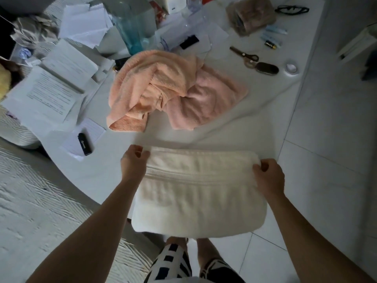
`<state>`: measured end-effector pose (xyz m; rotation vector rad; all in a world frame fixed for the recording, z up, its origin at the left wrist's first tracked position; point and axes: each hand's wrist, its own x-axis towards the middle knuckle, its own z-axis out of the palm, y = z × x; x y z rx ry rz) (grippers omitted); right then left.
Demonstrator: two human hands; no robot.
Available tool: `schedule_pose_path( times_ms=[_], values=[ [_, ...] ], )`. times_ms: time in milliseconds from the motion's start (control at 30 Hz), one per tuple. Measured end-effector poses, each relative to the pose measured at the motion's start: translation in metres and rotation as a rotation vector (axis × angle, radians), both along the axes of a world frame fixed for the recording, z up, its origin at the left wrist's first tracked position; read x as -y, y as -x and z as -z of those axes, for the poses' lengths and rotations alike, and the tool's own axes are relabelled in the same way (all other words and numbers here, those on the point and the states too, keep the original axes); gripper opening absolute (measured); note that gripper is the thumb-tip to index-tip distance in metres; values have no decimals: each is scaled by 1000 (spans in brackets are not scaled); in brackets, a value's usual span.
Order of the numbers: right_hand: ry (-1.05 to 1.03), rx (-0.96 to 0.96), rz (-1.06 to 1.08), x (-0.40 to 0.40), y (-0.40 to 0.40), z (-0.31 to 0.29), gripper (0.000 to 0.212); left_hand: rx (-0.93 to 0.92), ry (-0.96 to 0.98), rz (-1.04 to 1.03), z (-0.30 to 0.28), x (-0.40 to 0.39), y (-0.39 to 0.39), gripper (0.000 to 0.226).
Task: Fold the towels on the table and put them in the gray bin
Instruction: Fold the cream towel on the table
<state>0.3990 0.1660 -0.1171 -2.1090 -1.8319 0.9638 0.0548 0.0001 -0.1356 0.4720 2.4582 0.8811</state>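
Observation:
A white towel (pixel 200 193), folded over, hangs in front of me past the near edge of the white table (pixel 114 170). My left hand (pixel 133 163) pinches its upper left corner and my right hand (pixel 268 177) pinches its upper right corner. Behind it on the table lies a crumpled heap of an orange towel (pixel 146 84) and a pink towel (pixel 206 99). No gray bin is in view.
Papers and booklets (pixel 61 78) crowd the table's left side, with a black lighter (pixel 84 144) on a notepad. A clear blue container (pixel 130 27), scissors (pixel 244 55), a dark case (pixel 267 68) and small items lie at the back. Tiled floor (pixel 326 160) is to the right.

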Motion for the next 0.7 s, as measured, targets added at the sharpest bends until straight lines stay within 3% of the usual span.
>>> schedule_pose_path(
  times_ms=[167, 233, 400, 467, 600, 700],
  values=[
    [18, 11, 107, 32, -27, -1, 55, 3, -37, -11, -7, 18, -10, 35],
    [80, -79, 175, 56, -47, 2, 55, 21, -41, -51, -11, 43, -18, 36],
    [395, -277, 224, 110, -87, 20, 41, 16, -28, -142, -14, 141, -57, 15],
    [468, -364, 266, 124, -95, 26, 42, 121, -22, -148, -3, 174, -69, 23],
    [549, -472, 265, 135, -102, 40, 33, 566, -51, -16, 22, 200, -80, 51],
    [517, -542, 262, 133, -106, 54, 26, 712, -32, 65, 37, 205, -86, 54]
  ],
)
